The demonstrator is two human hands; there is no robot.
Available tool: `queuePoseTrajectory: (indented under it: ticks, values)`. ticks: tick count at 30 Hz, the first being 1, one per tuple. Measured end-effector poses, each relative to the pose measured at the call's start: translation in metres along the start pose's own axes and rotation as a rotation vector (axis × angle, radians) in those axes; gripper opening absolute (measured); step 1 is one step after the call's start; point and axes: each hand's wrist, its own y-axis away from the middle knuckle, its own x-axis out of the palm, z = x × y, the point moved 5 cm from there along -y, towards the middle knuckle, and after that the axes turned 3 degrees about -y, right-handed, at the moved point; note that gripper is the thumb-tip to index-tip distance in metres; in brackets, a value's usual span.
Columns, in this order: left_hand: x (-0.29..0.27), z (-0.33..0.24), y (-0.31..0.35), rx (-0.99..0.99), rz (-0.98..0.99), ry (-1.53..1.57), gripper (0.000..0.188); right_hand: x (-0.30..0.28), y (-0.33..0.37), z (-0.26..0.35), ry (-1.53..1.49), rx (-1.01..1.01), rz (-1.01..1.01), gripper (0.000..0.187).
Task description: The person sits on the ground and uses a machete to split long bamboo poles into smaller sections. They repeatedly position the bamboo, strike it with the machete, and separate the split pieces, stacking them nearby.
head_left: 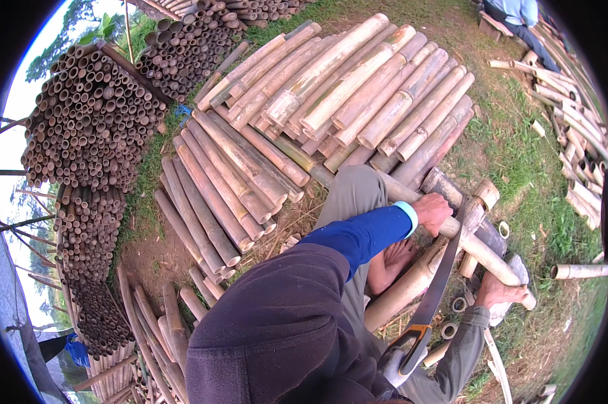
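My left hand (433,213), in a blue sleeve with a pale band at the wrist, is closed over a bamboo pole (482,252). My right hand (393,367), in a pale glove, grips the dark and orange handle of a handsaw (433,295). Its long blade points away from me and crosses the pole just right of my left hand. Part of the right hand is hidden behind the handle. Under the pole lies a thicker bamboo support (405,286) with a short crosspiece (485,195) at its far end. My bare right foot (497,292) rests against the pole near its right end.
Cut bamboo lengths (358,87) lie in a broad pile ahead, with more (216,195) to the left. A tall stack of bamboo (82,114) stands far left. Short bamboo rings (449,330) lie near the support. Offcuts (580,135) and a seated person (516,17) are at right.
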Motion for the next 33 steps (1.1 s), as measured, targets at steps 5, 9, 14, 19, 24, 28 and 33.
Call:
queuePoseTrajectory:
  ticks: [5, 9, 14, 19, 24, 28, 33]
  values:
    - [-0.004, 0.001, 0.000, 0.010, -0.004, -0.028, 0.047, 0.089, -0.191, -0.050, -0.232, 0.296, 0.146, 0.031]
    - [-0.012, -0.004, -0.015, 0.023, 0.025, -0.034, 0.048, 0.090, -0.211, -0.063, -0.204, 0.167, 0.142, 0.031]
    - [0.001, 0.004, -0.016, 0.041, 0.024, -0.034, 0.057, 0.030, -0.042, 0.017, -0.204, 0.339, 0.102, 0.044]
    - [0.003, 0.000, -0.001, -0.002, 0.021, 0.001, 0.049, 0.003, 0.012, 0.027, -0.108, 0.205, 0.087, 0.050]
    - [0.002, 0.003, 0.010, -0.046, 0.010, -0.005, 0.047, 0.077, -0.125, -0.029, -0.329, 0.258, 0.130, 0.047]
    - [-0.004, 0.006, -0.001, -0.017, 0.072, -0.019, 0.053, 0.104, -0.230, -0.049, -0.204, 0.232, 0.195, 0.028]
    - [0.004, 0.015, 0.002, 0.017, 0.001, -0.024, 0.059, 0.059, -0.100, -0.005, -0.262, 0.428, 0.192, 0.041]
